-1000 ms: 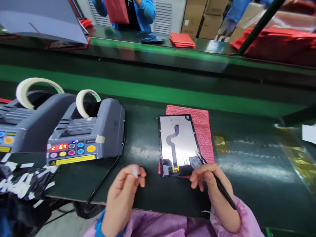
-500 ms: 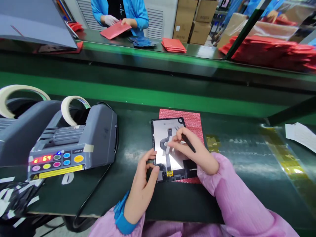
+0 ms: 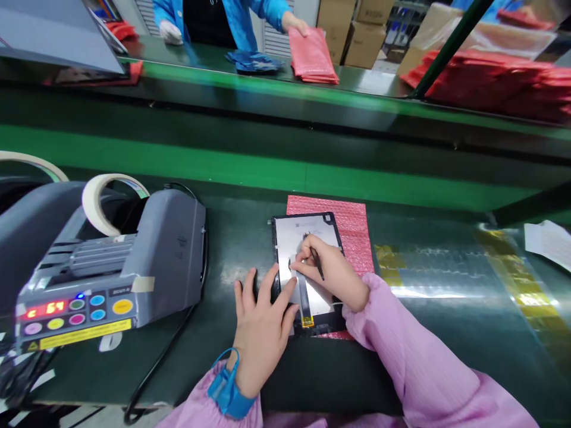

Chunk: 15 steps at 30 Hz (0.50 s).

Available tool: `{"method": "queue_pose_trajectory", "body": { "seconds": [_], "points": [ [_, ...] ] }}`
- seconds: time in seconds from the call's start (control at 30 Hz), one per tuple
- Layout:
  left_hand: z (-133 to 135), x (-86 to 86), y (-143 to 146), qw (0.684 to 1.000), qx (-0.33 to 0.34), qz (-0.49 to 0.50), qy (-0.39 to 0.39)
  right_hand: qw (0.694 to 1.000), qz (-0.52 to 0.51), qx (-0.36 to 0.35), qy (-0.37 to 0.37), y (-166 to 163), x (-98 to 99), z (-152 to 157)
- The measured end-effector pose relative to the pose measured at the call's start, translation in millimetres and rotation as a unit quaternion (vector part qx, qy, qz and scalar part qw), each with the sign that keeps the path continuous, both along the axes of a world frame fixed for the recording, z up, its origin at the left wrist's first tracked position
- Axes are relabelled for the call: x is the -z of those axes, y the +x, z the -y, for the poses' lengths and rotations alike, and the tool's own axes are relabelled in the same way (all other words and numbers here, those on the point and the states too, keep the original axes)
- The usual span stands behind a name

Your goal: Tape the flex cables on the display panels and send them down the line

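A tablet screen panel point(image 3: 285, 230) lies silver side up on a red bubble-wrap pouch point(image 3: 354, 238). A dark flex cable point(image 3: 304, 297) with a gold end runs down the panel's lower half. My right hand point(image 3: 334, 270) is closed around black tweezers point(image 3: 317, 264), and its fingertips rest over the panel's middle, at a whitish strip beside the cable. The tweezer tips are partly hidden by the fingers. Spread flat, my left hand point(image 3: 263, 327) lies at the panel's lower left edge, its fingers reaching over that edge. It holds nothing.
At left stands a grey tape dispenser point(image 3: 169, 255) with a tape roll point(image 3: 96, 202) and a black cable point(image 3: 165, 356). Yellowish tape strips point(image 3: 513, 261) stick to the bench at right, near a white paper point(image 3: 548, 241). Across the raised shelf, a co-worker's hand point(image 3: 297, 24) holds red pouches point(image 3: 314, 56).
My left hand has opened from a curl and flattened at the panel's edge. My right fingers have moved slightly left and down. The co-worker has moved a red pouch onto the stack.
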State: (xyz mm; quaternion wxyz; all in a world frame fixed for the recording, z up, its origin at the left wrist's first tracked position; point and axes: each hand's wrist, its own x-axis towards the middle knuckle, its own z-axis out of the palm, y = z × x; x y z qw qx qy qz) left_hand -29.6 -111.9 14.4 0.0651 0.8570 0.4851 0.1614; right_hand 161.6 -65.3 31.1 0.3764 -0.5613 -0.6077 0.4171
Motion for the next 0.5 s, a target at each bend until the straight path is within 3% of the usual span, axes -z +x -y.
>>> {"method": "queue_pose_trajectory", "body": {
  "seconds": [0.2,0.33,0.43,0.5],
  "points": [
    [-1.2,-1.6,0.5,1.0,0.004,-0.016,0.002,0.996,0.034,0.086,0.019,-8.1,9.9,-16.5],
    [0.1,2.5,-1.4,1.0,0.005,-0.02,0.012,0.981,0.072,0.176,0.047,1.9,2.6,-32.0],
    [2.9,7.7,-4.9,0.998,0.037,-0.024,0.036,0.953,0.157,0.258,0.035,31.9,-11.3,-27.1],
    [4.3,11.1,-6.9,0.996,0.065,-0.03,0.056,0.916,0.259,0.306,0.003,56.5,-19.5,-14.6]
  ]
}}
